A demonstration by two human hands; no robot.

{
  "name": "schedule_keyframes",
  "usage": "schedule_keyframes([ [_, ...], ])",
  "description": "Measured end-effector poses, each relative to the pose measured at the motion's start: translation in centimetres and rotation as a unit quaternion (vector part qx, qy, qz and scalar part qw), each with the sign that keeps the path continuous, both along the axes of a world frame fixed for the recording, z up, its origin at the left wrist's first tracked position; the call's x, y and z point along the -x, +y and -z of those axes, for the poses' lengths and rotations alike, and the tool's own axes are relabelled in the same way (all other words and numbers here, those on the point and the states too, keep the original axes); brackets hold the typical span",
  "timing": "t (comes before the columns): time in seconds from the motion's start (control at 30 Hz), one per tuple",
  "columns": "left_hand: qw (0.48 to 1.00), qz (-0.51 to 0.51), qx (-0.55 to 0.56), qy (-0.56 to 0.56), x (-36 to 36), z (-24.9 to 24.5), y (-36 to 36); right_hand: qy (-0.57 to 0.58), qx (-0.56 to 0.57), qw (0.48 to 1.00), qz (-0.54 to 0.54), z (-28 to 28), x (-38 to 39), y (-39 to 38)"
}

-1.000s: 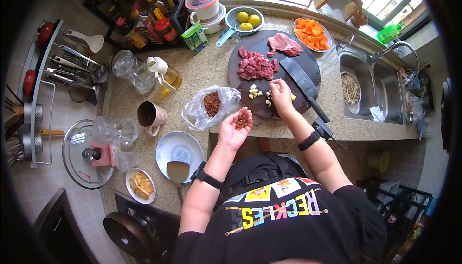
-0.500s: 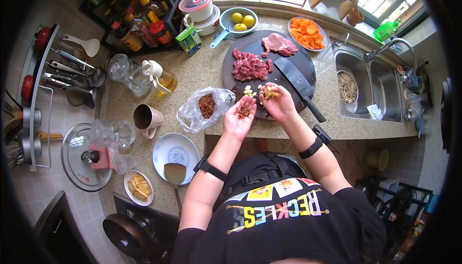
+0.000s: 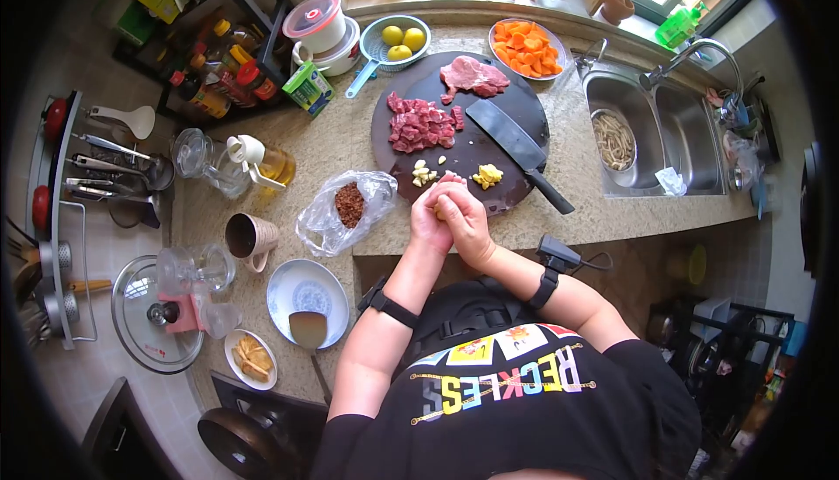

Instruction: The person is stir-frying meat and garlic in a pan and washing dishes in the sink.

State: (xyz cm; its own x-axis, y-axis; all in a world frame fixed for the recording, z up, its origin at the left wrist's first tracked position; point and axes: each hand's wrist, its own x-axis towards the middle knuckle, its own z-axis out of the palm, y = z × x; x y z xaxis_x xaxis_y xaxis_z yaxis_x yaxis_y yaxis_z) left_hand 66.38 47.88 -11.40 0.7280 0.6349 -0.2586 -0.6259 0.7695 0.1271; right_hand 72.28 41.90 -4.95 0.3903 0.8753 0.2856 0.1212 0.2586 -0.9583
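My left hand (image 3: 428, 216) is cupped palm up at the counter's front edge, and my right hand (image 3: 465, 220) presses over it, so whatever lies in the palm is hidden. Just beyond them is the round dark cutting board (image 3: 511, 184) with diced red meat (image 3: 420, 122), a whole meat slab (image 3: 473, 75), a cleaver (image 3: 515, 149), pale chopped garlic bits (image 3: 425, 172) and a small yellow pile (image 3: 488, 175). A clear plastic bag (image 3: 341, 209) of brown spice lies left of my hands.
A brown mug (image 3: 249, 239), a blue-rimmed plate (image 3: 306, 288) with a spatula, a glass lid (image 3: 150, 309) and jars sit left. Carrots (image 3: 525, 47), a colander of lemons (image 3: 395, 39), bottles and a double sink (image 3: 651, 126) lie beyond. A pan (image 3: 240, 441) is on the stove.
My right hand lifted pale pieces off the board, carried them to my left palm with its brown spice, and now covers that palm. The camera view shifted slightly.
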Motion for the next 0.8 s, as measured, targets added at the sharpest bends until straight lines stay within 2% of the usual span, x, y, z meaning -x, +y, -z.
schedule_keyframes([
  [0.07, 0.998, 0.001, -0.007, -0.056, 0.1, 0.5, -0.1, -0.007, -0.025, 1.000, -0.001, 0.1, -0.4, 0.1],
  [0.1, 0.994, 0.011, 0.024, -0.102, -0.1, 0.4, -0.1, -0.016, -0.050, 0.999, -0.004, -0.1, -0.6, 0.2],
  [0.13, 0.995, 0.010, 0.025, -0.101, -0.1, 0.3, -0.1, -0.014, -0.050, 0.999, -0.005, -0.3, -0.9, 0.2],
  [0.2, 0.993, 0.012, 0.103, 0.049, 0.1, -0.2, -0.1, 0.120, -0.025, 0.992, 0.021, -1.4, -1.9, 0.0],
  [0.23, 0.992, 0.001, 0.125, -0.011, 0.3, -1.0, -0.3, 0.142, 0.000, 0.989, 0.038, -1.9, -2.8, 0.1],
  [0.27, 0.992, 0.000, 0.126, -0.011, 0.5, -1.2, -0.3, 0.086, 0.001, 0.992, 0.089, -2.4, -4.0, 0.3],
  [0.33, 0.988, -0.014, 0.149, 0.027, 0.7, -1.4, 0.0, 0.003, 0.064, 0.990, 0.128, -1.0, -6.7, 0.8],
  [0.4, 0.987, -0.026, 0.151, 0.045, 0.9, -1.3, 0.2, -0.198, 0.134, 0.958, 0.161, -0.1, -9.2, 0.5],
  [0.47, 0.986, -0.001, 0.169, -0.001, 1.4, -0.6, 0.4, -0.222, 0.169, 0.951, 0.133, 2.5, -10.9, -0.2],
  [0.53, 0.982, -0.011, 0.183, 0.033, 1.4, -1.1, 0.3, -0.361, 0.172, 0.906, 0.136, 3.8, -11.1, -1.0],
  [0.6, 0.981, -0.009, 0.190, 0.037, 1.6, -1.0, 0.2, -0.383, 0.198, 0.895, 0.116, 4.1, -10.6, -1.7],
  [0.67, 0.982, -0.002, 0.188, 0.029, 1.9, -1.1, 0.1, -0.441, 0.282, 0.845, 0.113, 3.3, -9.4, -1.6],
  [0.7, 0.982, 0.007, 0.187, 0.020, 1.9, -1.3, 0.0, -0.443, 0.301, 0.838, 0.110, 3.7, -9.3, -1.2],
  [0.8, 0.983, 0.008, 0.182, 0.024, 2.2, -1.9, -0.4, -0.463, 0.282, 0.835, 0.093, 4.2, -9.0, -0.4],
])
